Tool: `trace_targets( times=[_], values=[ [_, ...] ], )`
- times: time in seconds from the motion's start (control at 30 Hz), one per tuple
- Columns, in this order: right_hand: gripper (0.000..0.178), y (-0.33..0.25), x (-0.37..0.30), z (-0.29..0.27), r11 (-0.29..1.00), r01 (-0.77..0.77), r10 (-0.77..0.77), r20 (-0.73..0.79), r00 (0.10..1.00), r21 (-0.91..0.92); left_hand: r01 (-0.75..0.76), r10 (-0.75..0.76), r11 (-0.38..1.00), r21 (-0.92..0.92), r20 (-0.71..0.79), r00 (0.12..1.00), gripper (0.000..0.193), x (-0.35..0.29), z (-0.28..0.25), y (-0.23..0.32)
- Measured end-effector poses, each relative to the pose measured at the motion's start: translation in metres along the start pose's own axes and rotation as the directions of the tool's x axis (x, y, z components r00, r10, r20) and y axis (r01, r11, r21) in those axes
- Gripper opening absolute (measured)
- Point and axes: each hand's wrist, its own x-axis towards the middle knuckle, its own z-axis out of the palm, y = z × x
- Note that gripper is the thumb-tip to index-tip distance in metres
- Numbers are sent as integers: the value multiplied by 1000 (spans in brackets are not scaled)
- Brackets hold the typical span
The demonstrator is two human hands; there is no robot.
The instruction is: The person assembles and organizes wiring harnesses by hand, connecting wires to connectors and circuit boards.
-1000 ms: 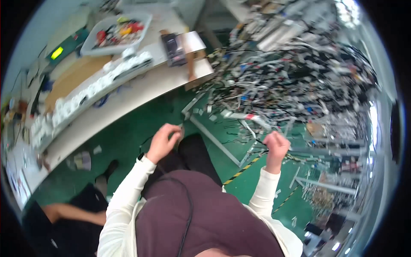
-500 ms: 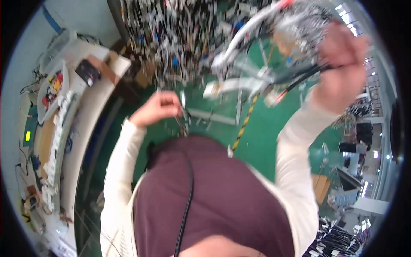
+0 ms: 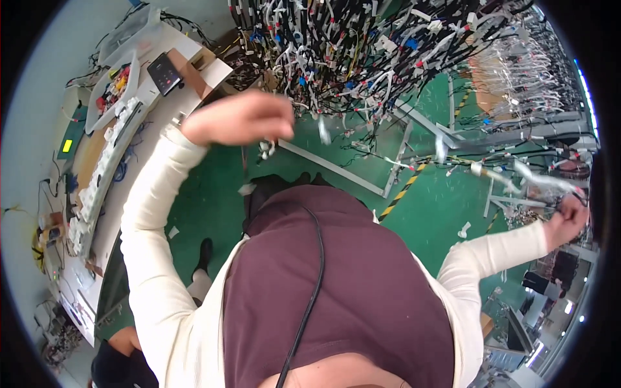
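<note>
Since half a second ago, the cable mass [image 3: 349,64] has shifted right in view and lies sharper across the top. The right hand [image 3: 569,216] has swung farther out to the right and lower; its fingers are curled tight around a cable [image 3: 546,178], whose white part trails leftward, blurred. The left hand [image 3: 249,118] is now higher, just beside the table's corner in view, fingers bent; I cannot tell whether it pinches anything.

The green floor [image 3: 430,223] spreads below, and the white table [image 3: 111,226] runs down the left. A metal frame [image 3: 336,171] stands on the floor between the hands. At lower left is another person [image 3: 119,365], partly hidden by the left sleeve. The table carries a bin [image 3: 134,76] of coloured parts, white connectors [image 3: 84,207] in a row, and a phone [image 3: 165,74].
</note>
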Motion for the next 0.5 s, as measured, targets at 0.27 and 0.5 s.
trace_targets(
  times=[0.27, 0.5],
  values=[
    [35, 197, -80, 28, 793, -299, 579, 503, 642, -531, -302, 382, 918, 259, -785, 488, 18, -22, -105, 62],
    [43, 173, -101, 223, 647, -603, 101, 731, 675, 467, -247, 574, 786, 567, -817, -51, 21, 5, -211, 168]
  ],
)
